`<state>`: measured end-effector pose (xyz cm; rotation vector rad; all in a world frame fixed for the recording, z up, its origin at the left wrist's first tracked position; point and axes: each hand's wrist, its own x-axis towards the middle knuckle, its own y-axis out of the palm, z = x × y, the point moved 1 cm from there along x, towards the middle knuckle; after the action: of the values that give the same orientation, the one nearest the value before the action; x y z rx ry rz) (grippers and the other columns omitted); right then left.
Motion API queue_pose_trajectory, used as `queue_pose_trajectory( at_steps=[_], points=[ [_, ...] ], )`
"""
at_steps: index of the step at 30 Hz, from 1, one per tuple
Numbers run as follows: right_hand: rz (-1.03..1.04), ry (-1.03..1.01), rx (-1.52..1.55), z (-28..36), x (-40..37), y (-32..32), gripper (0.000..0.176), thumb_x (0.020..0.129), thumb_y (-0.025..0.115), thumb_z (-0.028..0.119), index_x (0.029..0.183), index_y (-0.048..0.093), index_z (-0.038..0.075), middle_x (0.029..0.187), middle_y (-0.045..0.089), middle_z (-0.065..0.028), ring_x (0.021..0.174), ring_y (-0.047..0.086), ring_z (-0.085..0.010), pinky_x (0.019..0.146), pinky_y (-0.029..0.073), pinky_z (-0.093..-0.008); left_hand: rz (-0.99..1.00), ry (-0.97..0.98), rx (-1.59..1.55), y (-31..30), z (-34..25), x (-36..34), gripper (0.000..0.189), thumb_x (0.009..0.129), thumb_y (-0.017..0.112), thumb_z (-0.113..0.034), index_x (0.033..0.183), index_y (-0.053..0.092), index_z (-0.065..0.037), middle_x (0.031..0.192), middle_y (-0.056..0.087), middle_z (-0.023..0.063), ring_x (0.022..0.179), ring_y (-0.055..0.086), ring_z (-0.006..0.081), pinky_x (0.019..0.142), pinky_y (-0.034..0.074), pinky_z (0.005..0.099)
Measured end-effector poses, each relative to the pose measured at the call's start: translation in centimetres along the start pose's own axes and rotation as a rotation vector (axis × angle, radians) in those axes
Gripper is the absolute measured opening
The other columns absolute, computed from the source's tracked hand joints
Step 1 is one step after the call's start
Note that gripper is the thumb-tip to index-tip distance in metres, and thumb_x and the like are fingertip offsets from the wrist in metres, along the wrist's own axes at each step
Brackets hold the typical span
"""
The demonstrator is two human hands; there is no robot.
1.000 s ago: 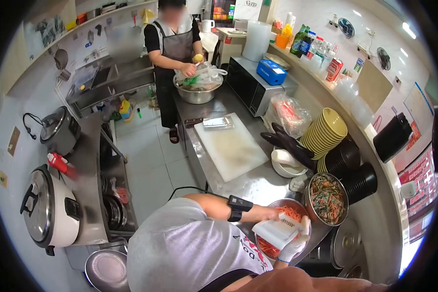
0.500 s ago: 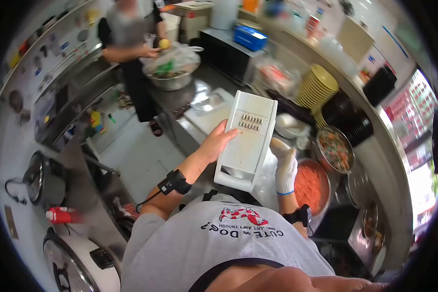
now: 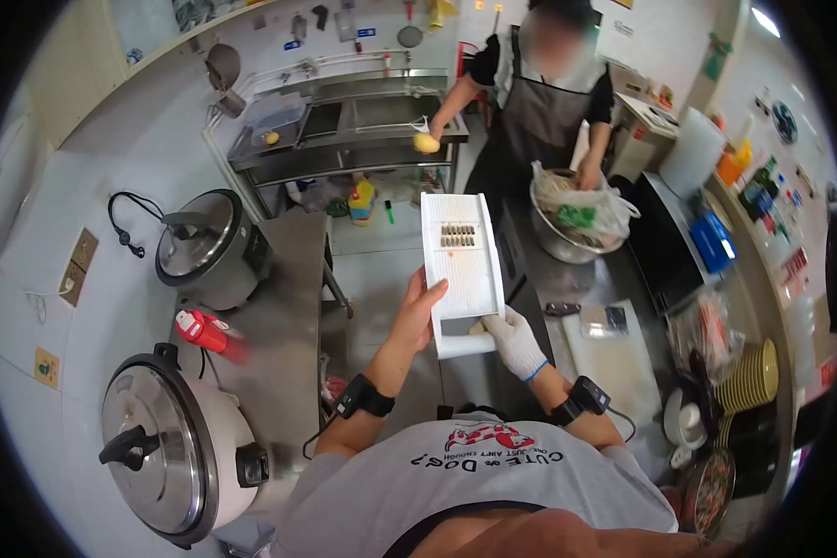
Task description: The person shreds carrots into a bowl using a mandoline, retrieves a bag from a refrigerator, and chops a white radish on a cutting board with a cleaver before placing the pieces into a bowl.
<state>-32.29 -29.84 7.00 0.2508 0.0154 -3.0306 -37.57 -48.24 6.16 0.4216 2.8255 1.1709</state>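
A white grater (image 3: 465, 274) with two rows of metal teeth is held up in front of my body. My bare left hand (image 3: 420, 312) grips its left edge, thumb on the front face. My right hand (image 3: 514, 344), in a white glove with a blue cuff edge, is closed at the lower right corner by the grater's handle opening. A small orange bit sticks to the face below the teeth.
A co-worker (image 3: 549, 102) stands ahead, holding a yellow round item (image 3: 426, 143) beside a metal bowl (image 3: 567, 247) with a plastic bag. Cookers (image 3: 162, 446) stand left. Right are a white cutting board (image 3: 614, 367), yellow stacked bowls (image 3: 749, 379) and a sink counter (image 3: 381, 112) behind.
The view has swung left. My gloved right hand has come from beside the grater to its lower right corner. The co-worker's hand with the yellow item has moved out from the bowl.
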Motion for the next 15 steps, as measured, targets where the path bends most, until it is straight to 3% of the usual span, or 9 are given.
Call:
queue_pose_trajectory(
  at_steps=[2, 3, 8, 10, 12, 13, 15],
  points=[
    [0.015, -0.038, -0.008, -0.7, 4.9, 1.4, 0.031, 0.092, 0.051, 0.019, 0.109, 0.060, -0.005, 0.088, 0.070, -0.0103, 0.079, 0.063, -0.0140, 0.074, 0.049, -0.0260, -0.189, -0.132, 0.114, -1.3, -1.3, 0.9, 0.045, 0.095, 0.054, -0.012, 0.137, 0.038, -0.005, 0.129, 0.052, 0.0124, 0.117, 0.054, 0.0248, 0.095, 0.049, 0.0435],
    [0.041, -0.025, 0.034, -0.9, 7.3, 2.1, 0.031, 0.092, 0.051, 0.019, 0.110, 0.060, -0.005, 0.089, 0.070, -0.0110, 0.079, 0.063, -0.0146, 0.075, 0.049, -0.0264, -0.203, -0.141, 0.091, -3.3, -0.8, 2.3, 0.045, 0.094, 0.055, -0.012, 0.136, 0.038, -0.006, 0.128, 0.052, 0.0124, 0.116, 0.054, 0.0264, 0.089, 0.053, 0.0458],
    [0.144, 0.090, 0.236, -1.9, 19.0, 4.1, 0.033, 0.090, 0.052, 0.016, 0.112, 0.058, -0.009, 0.093, 0.070, -0.0150, 0.082, 0.064, -0.0176, 0.076, 0.050, -0.0275, -0.332, -0.151, 0.186, -9.6, -2.8, 10.4, 0.042, 0.093, 0.055, -0.011, 0.132, 0.040, -0.005, 0.124, 0.053, 0.0130, 0.110, 0.056, 0.0288, 0.084, 0.056, 0.0461],
    [0.155, 0.115, 0.181, -3.0, 25.7, 3.8, 0.040, 0.091, 0.054, 0.022, 0.113, 0.057, -0.011, 0.095, 0.069, -0.0162, 0.084, 0.064, -0.0191, 0.075, 0.051, -0.0283, -0.361, -0.181, 0.235, -10.8, -4.4, 14.2, 0.040, 0.093, 0.055, -0.010, 0.130, 0.041, -0.004, 0.122, 0.054, 0.0133, 0.108, 0.057, 0.0299, 0.082, 0.057, 0.0466],
    [0.197, 0.214, -0.026, -3.0, 31.7, 3.5, 0.052, 0.091, 0.056, 0.031, 0.121, 0.053, -0.011, 0.097, 0.068, -0.0171, 0.085, 0.063, -0.0203, 0.075, 0.051, -0.0288, -0.443, -0.332, 0.211, -11.6, -5.9, 17.5, 0.036, 0.094, 0.054, -0.011, 0.127, 0.042, -0.003, 0.117, 0.054, 0.0146, 0.104, 0.058, 0.0317, 0.083, 0.057, 0.0494],
    [0.189, 0.153, -0.103, -2.3, 34.0, 3.6, 0.062, 0.090, 0.058, 0.039, 0.129, 0.050, -0.009, 0.100, 0.067, -0.0175, 0.085, 0.063, -0.0209, 0.076, 0.051, -0.0297, -0.374, -0.325, 0.144, -14.0, -6.3, 19.9, 0.033, 0.095, 0.052, -0.012, 0.124, 0.044, -0.002, 0.115, 0.054, 0.0165, 0.106, 0.057, 0.0341, 0.084, 0.056, 0.0519],
    [0.206, 0.093, 0.007, -0.7, 37.1, 3.9, 0.062, 0.091, 0.058, 0.040, 0.131, 0.049, -0.007, 0.103, 0.066, -0.0169, 0.086, 0.063, -0.0209, 0.076, 0.051, -0.0299, -0.445, -0.275, 0.068, -19.3, -6.8, 25.6, 0.032, 0.095, 0.051, -0.012, 0.124, 0.044, -0.001, 0.117, 0.053, 0.0176, 0.106, 0.057, 0.0354, 0.084, 0.056, 0.0523]
  ],
)
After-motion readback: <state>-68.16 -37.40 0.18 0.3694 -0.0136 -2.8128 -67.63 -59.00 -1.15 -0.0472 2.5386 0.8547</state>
